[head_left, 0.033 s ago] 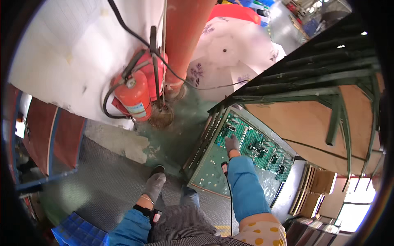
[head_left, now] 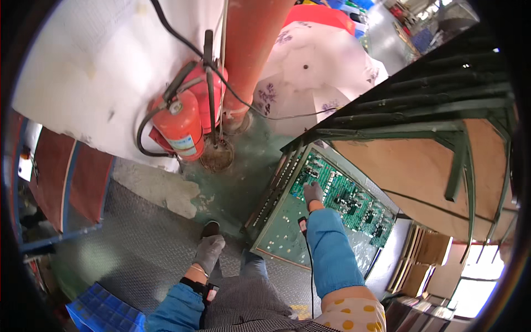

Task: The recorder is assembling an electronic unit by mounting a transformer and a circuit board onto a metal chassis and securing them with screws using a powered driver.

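Green circuit boards (head_left: pixel 351 202) with many small black and white components lie side by side along the far side of a shallow framed tray (head_left: pixel 276 243). My right hand (head_left: pixel 313 192), in a grey glove, is over the left part of these boards with its fingers curled in. Whatever it pinches is hidden under the fingers. My left hand (head_left: pixel 209 252), also gloved in grey, hangs low in front of my body, away from the tray. Its fingers are folded together, and nothing shows in them.
Two red fire extinguishers (head_left: pixel 180 124) stand by a red pillar (head_left: pixel 251 50). A pale umbrella (head_left: pixel 304 72) lies open behind the tray. A dark-framed wooden structure (head_left: pixel 409 160) rises at the right. A blue crate (head_left: pixel 105 310) sits lower left. A black cable (head_left: pixel 311 265) runs along my right arm.
The view has shifted very slightly. Both hands keep the same places and postures.
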### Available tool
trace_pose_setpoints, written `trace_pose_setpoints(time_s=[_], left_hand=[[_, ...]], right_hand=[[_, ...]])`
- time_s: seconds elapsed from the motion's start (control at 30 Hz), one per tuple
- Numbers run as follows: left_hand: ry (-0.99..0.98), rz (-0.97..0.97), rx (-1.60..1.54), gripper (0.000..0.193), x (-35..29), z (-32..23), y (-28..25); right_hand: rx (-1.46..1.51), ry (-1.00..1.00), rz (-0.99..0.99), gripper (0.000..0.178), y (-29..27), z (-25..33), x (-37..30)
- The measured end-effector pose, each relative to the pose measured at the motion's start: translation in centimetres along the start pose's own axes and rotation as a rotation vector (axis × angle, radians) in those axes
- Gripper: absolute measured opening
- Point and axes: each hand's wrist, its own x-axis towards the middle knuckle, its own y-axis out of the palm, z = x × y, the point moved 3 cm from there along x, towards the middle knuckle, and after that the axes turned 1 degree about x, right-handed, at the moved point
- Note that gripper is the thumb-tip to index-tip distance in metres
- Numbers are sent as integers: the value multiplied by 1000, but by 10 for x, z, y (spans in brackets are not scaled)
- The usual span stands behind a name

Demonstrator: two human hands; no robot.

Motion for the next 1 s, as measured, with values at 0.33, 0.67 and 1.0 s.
trace_pose_setpoints(time_s=[0.33,0.67,1.0], left_hand=[[64,158,322,12,44,55,95],[-33,419,-46,31,52,-4,224],[-23,410,-185,39,47,45,185]], right_hand=[[-162,-14,11,33,-28,-14,15],[39,-334,628,30,-20,-54,-170],[-481,68,94,56,-91,-155,9]])
